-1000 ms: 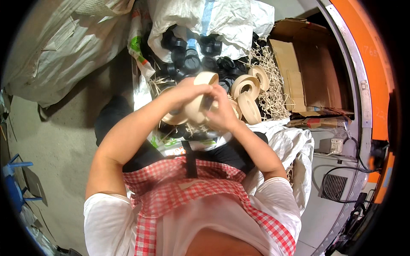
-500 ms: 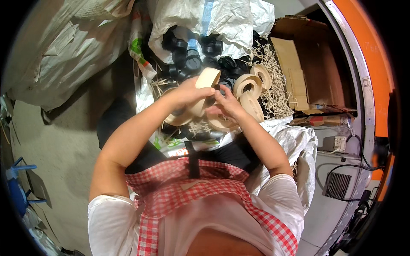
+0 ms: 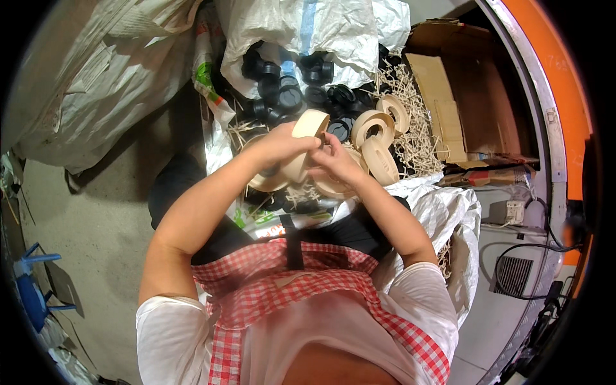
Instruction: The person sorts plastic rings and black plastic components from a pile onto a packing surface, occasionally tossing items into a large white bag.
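Ring, cream, smooth, band-like, clasped in my left grip; right grip curled at its right side, hold unclear. Glossy rounded black parts far, stringy pale shreds right.

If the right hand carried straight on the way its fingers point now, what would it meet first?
Probably the cream ring held by the left hand: the right hand points up and left toward it. Depth is unclear, so the left thumb could come first.
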Motion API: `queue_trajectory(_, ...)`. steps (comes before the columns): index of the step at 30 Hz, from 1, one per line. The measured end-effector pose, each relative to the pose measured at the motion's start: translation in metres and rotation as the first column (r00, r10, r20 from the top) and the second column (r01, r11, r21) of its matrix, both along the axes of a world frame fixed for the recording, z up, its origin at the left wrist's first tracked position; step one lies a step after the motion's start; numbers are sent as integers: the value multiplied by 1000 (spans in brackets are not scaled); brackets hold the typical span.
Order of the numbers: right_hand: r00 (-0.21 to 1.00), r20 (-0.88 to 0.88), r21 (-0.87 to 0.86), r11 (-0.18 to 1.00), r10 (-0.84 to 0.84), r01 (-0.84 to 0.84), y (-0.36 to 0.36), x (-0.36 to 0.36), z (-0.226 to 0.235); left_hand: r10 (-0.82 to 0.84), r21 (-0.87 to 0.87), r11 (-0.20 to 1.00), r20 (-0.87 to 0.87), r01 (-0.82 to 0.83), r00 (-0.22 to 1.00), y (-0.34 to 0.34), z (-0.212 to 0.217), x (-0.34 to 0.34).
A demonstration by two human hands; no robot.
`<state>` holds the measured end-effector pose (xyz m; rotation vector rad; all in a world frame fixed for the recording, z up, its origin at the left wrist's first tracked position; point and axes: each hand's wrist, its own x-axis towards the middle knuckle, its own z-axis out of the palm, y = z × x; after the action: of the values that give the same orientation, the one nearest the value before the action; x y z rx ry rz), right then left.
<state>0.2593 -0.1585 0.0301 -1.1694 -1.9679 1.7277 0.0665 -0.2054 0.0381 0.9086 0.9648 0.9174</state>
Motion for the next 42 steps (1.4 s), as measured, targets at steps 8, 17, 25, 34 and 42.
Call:
queue_trajectory(8, 996, 1, 397, 914, 91, -84, -7, -3, 10, 23, -9, 1000, 43, -23, 999, -1, 7, -4)
queue_trajectory(17, 990, -141, 15, 1000, -18, 20, -13, -1, -1, -7, 86, 996, -60, 12, 998, -1, 3, -2)
queue_trajectory(25, 996, -91, 146, 989, 4, 10, -12, -6, 7, 30, -102, 994, -5, -30, 1000, -2, 17, -1)
queue_trajectory(34, 990, -49, -118, 985, -134, 127, -10, -3, -9, -16, -63, 998, 47, 19, 999, 2, -4, 1)
queue_trajectory(42, 983, 102, 695, 697, 152, -179, -19, -6, 9, -9, -19, 1000, -144, 6, 990, 0, 15, -1)
